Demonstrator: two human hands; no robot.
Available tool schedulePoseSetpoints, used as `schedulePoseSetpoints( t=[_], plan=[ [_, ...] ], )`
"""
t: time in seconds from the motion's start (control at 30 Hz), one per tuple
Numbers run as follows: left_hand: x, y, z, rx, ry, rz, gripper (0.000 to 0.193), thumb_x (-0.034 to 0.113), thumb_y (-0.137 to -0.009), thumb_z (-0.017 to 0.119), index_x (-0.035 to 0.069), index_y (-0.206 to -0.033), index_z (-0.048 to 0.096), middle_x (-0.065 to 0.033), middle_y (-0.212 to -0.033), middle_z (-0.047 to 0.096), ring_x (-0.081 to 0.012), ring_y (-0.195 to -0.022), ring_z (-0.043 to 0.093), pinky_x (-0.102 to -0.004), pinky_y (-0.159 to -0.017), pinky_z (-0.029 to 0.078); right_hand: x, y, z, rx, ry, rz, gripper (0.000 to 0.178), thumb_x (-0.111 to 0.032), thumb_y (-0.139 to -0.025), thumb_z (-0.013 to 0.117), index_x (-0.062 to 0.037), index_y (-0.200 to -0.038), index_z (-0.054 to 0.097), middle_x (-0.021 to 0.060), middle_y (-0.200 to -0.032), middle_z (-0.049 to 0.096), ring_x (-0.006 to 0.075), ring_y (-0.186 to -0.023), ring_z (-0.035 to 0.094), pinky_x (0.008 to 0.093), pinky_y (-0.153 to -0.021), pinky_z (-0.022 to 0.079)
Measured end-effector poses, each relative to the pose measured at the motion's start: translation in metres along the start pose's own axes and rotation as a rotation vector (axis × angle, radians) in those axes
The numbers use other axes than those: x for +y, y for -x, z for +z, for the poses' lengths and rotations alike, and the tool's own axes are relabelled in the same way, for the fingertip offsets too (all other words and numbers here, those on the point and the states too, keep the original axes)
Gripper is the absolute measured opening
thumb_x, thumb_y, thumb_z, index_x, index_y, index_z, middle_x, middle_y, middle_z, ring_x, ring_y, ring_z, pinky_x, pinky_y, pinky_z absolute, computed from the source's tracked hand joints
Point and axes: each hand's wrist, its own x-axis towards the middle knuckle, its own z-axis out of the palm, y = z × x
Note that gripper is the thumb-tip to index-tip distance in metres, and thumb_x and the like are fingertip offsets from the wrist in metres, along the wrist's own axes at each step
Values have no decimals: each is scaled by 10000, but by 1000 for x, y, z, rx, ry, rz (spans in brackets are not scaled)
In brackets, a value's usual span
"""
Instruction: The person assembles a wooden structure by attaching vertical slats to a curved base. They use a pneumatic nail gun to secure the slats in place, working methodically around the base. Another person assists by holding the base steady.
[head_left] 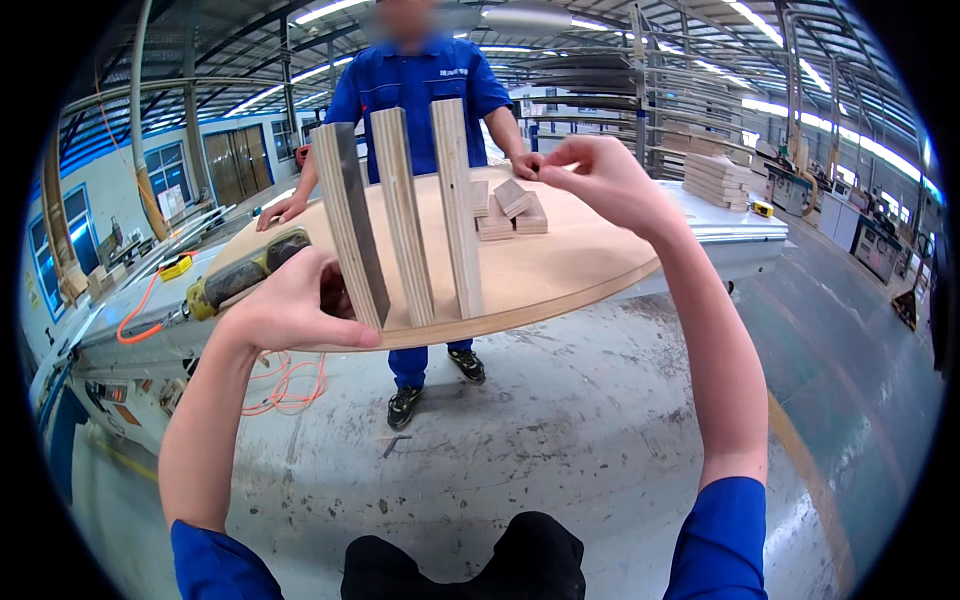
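Presently, three upright plywood strips are seen standing in a row near the front edge of a large round plywood panel (pixel 560 265), centre of the frame. The left strip (pixel 350 225) is dark-faced; the middle strip (pixel 402 215) and the right strip (pixel 458 205) show pale layered edges.

Left hand (pixel 290 305), centre left: fingers curled closed, thumb laid flat along the panel's front edge, just beside the foot of the left strip. Whether the fingers actually grip the strip cannot be told; they are hidden behind the hand.

Right hand (pixel 600 180), upper centre: fingers pinched together above the far part of the panel, well apart from the three strips. Nothing identifiable is seen between the fingertips.

A small pile of short wood blocks (pixel 510 210) lies on the panel behind the right strip, just below and left of the right hand. A yellow power tool (pixel 240 275) with an orange cable lies at the panel's left rim, just behind the left hand.

A second person in blue work clothes (pixel 420 85) is noted at the far side, both hands resting on the panel.
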Motion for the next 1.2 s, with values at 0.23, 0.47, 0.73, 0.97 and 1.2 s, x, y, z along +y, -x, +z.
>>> schedulePoseSetpoints(
  t=[0.23, 0.47, 0.73, 0.97, 1.2],
  plan=[
    [-8, -2, -6, -26, 57, 9, 488, 271, -683, 938, -7, -1006, 699, 48, -854, 617, -49, -744, 534, -220, -658, 430, 32, -64, 58, -289, 485, 83, 500, -476, -897, 720, -57, -1166, 772, 205, -1099, 757, 334, -1027, 723, 391, -948, 558],
    [-15, -1, -14, -72, -22, -25, 408, 275, -680, 934, 39, -883, 670, 47, -798, 593, -62, -730, 530, -243, -665, 427, 57, -69, 65, -219, 535, 30, 307, -315, -758, 747, -25, -841, 806, 173, -769, 743, 324, -734, 732, 416, -752, 598],
    [-24, -2, -14, -28, 46, 5, 476, 296, -635, 952, 59, -872, 615, 26, -834, 591, -88, -773, 550, -243, -731, 459, -3, 25, -14, 376, 341, -138, 364, -137, -790, 782, 60, -1096, 763, 208, -1063, 776, 155, -800, 740, 287, -750, 569],
    [-48, 7, -15, 288, 431, 375, 413, 307, -871, 800, 64, -1083, 542, 2, -945, 573, -105, -899, 584, -249, -841, 489, -87, 94, 28, 859, 72, -545, 372, 35, -828, 800, 14, -1196, 744, 223, -1301, 685, 283, -1172, 697, 347, -968, 600],
    [21, 64, 23, 372, 609, 539, 657, 397, -960, 751, 13, -1378, 420, -94, -1166, 628, -159, -1006, 665, -313, -812, 581, -161, 117, 130, 590, 236, -916, 270, 5, -758, 844, 5, -1023, 796, 163, -1074, 750, 367, -1003, 757, 400, -845, 662]
  ],
)
